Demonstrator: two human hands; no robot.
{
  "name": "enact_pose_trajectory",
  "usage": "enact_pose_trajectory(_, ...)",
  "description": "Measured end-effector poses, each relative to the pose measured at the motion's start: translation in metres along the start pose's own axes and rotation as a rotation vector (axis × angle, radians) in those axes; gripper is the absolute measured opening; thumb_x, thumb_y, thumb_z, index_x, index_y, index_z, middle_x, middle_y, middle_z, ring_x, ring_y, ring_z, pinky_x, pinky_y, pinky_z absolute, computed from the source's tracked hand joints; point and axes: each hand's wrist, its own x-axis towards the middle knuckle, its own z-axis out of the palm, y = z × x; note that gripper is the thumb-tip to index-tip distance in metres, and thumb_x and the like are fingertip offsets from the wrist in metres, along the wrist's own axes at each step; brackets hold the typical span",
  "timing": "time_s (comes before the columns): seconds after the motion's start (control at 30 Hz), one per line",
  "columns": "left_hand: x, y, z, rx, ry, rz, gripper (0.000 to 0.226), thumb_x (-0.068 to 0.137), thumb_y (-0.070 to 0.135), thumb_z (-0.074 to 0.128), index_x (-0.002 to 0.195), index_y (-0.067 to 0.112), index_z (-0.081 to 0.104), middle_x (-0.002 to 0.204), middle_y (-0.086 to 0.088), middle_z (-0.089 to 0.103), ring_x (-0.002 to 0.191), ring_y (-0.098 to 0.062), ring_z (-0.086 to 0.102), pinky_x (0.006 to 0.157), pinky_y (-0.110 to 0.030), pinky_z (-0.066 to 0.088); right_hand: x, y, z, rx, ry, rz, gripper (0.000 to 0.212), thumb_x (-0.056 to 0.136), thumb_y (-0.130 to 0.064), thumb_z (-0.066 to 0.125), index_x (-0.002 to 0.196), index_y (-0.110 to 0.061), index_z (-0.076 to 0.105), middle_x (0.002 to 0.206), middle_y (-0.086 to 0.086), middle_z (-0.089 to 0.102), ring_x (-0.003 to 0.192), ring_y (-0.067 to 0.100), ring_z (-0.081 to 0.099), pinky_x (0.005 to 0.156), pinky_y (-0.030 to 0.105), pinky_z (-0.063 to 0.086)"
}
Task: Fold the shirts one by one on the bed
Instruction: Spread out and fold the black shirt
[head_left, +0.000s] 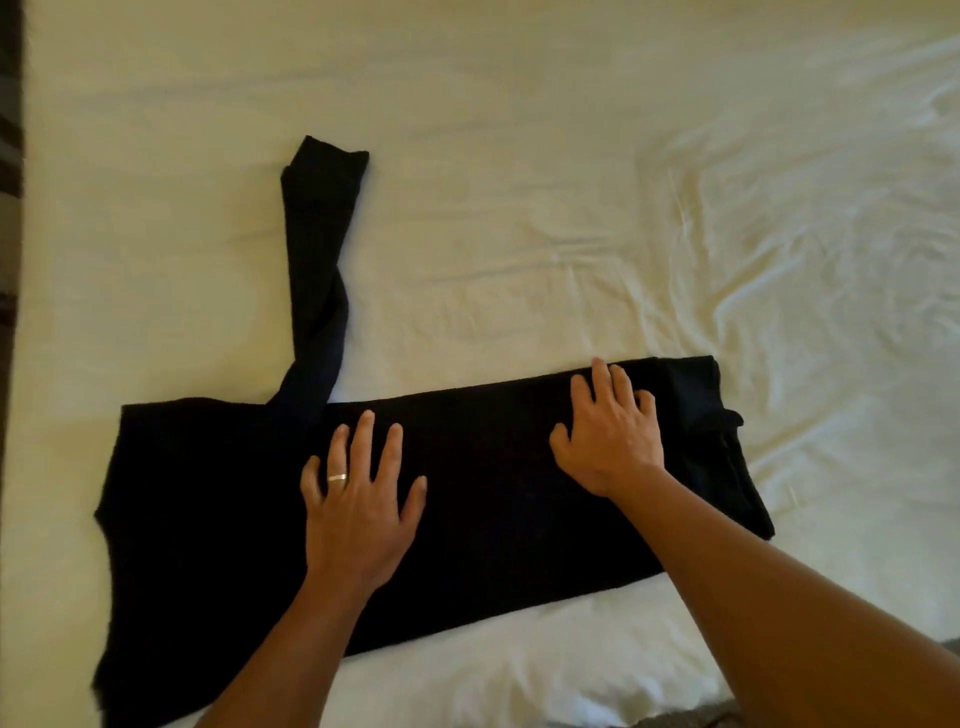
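A black long-sleeved shirt lies flat across the white bed, folded lengthwise into a long band. One sleeve sticks out from its upper left edge, twisted and pointing away from me. My left hand, a ring on one finger, presses flat on the shirt's middle with fingers spread. To its right, my right hand rests on the shirt close to its far edge, fingers straight and slightly apart. Neither hand grips the cloth.
The white sheet is wrinkled on the right side. A dark strip, the bed's edge or floor, runs down the left border. A grey patch shows at the bottom edge.
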Motion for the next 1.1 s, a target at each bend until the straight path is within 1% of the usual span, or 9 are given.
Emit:
enact_pose_trajectory(0.13, -0.042, -0.055, -0.001, -0.107, 0.109, -0.137, 0.063, 0.095, 0.054, 0.036, 0.14, 0.014, 0.054, 0.152, -0.014, 0.042, 0.136, -0.037, 0.042, 0.1, -0.056, 0.034, 0.029, -0.056, -0.029, -0.004, 0.05, -0.187, 0.043, 0.1, -0.035, 0.041, 0.138, -0.015, 0.046, 0.145, 0.009, 0.041, 0.128, 0.029, 0.043, 0.103, 0.043, 0.04)
enact_pose_trajectory(0.33, -0.087, -0.112, 0.026, -0.132, 0.011, -0.444, 0.073, 0.098, 0.061, 0.027, 0.152, 0.015, 0.041, 0.159, -0.014, 0.036, 0.142, -0.038, 0.037, 0.101, -0.057, 0.037, 0.078, -0.179, -0.067, 0.464, -0.099, -0.239, 0.038, 0.102, -0.037, 0.048, 0.122, -0.008, 0.061, 0.118, 0.011, 0.063, 0.101, 0.028, 0.06, 0.085, 0.039, 0.048)
enact_pose_trajectory(0.53, -0.093, -0.108, 0.055, -0.183, -0.055, -0.492, 0.072, 0.103, 0.063, 0.014, 0.161, 0.02, 0.022, 0.167, -0.011, 0.021, 0.15, -0.036, 0.029, 0.112, -0.057, 0.036, 0.113, -0.265, -0.072, 1.195, -0.219, 0.032, 0.046, 0.092, -0.043, 0.067, 0.121, -0.008, 0.058, 0.109, 0.007, 0.067, 0.098, 0.024, 0.066, 0.09, 0.042, 0.058)
enact_pose_trajectory(0.73, -0.094, -0.11, 0.056, -0.255, -0.097, -0.524, 0.072, 0.102, 0.066, 0.009, 0.161, 0.026, 0.012, 0.169, -0.007, 0.016, 0.153, -0.033, 0.024, 0.116, -0.055, 0.031, 0.096, -0.285, -0.078, 1.326, -0.107, 0.016, 0.019, 0.09, -0.017, 0.073, 0.1, -0.017, 0.057, 0.091, -0.003, 0.063, 0.08, 0.01, 0.061, 0.064, 0.022, 0.051)
enact_pose_trajectory(0.83, -0.091, -0.109, 0.039, -0.31, -0.171, -0.531, 0.075, 0.096, 0.07, 0.005, 0.162, 0.033, 0.001, 0.171, 0.0, -0.005, 0.157, -0.03, 0.002, 0.122, -0.054, 0.014, 0.068, -0.292, -0.099, 1.326, -0.017, -0.029, 0.012, 0.089, -0.016, 0.071, 0.091, -0.021, 0.06, 0.088, 0.0, 0.066, 0.081, 0.014, 0.065, 0.07, 0.029, 0.058)
enact_pose_trajectory(0.9, -0.087, -0.107, 0.02, -0.391, -0.147, -0.604, 0.069, 0.099, 0.067, 0.025, 0.16, 0.036, 0.013, 0.169, 0.002, 0.002, 0.156, -0.028, 0.002, 0.121, -0.052, 0.01, 0.045, -0.299, -0.114, 1.298, 0.062, -0.089, 0.01, 0.089, -0.02, 0.071, 0.095, -0.019, 0.063, 0.089, 0.0, 0.068, 0.083, 0.015, 0.067, 0.071, 0.031, 0.059)
enact_pose_trajectory(0.97, -0.084, -0.106, -0.003, -0.547, 0.024, -0.693, 0.049, 0.1, 0.056, 0.046, 0.145, 0.038, 0.044, 0.153, 0.004, 0.037, 0.144, -0.024, 0.029, 0.115, -0.051, 0.021, 0.015, -0.307, -0.123, 1.261, 0.134, -0.143, 0.026, 0.09, -0.029, 0.07, 0.11, -0.012, 0.064, 0.095, 0.0, 0.069, 0.085, 0.016, 0.067, 0.072, 0.033, 0.059)
enact_pose_trajectory(1.03, -0.082, -0.109, -0.026, -0.946, 0.206, -0.745, 0.014, 0.1, 0.044, 0.055, 0.106, 0.037, 0.065, 0.108, 0.009, 0.062, 0.105, -0.015, 0.057, 0.095, -0.042, 0.042, -0.017, -0.312, -0.121, 1.266, 0.164, -0.206, 0.029, 0.093, -0.034, 0.066, 0.097, -0.006, 0.061, 0.08, 0.001, 0.063, 0.068, 0.016, 0.059, 0.063, 0.033, 0.053)
enact_pose_trajectory(1.1, -0.083, -0.115, -0.047, -1.393, 0.283, -0.735, 0.027, 0.102, 0.036, 0.055, 0.081, 0.021, 0.063, 0.079, 0.0, 0.065, 0.071, -0.016, 0.059, 0.068, -0.028, 0.048, -0.052, -0.312, -0.11, 1.28, 0.185, -0.268, 0.037, 0.096, -0.034, 0.061, 0.077, -0.004, 0.05, 0.062, 0.003, 0.045, 0.054, 0.015, 0.041, 0.052, 0.033, 0.038)
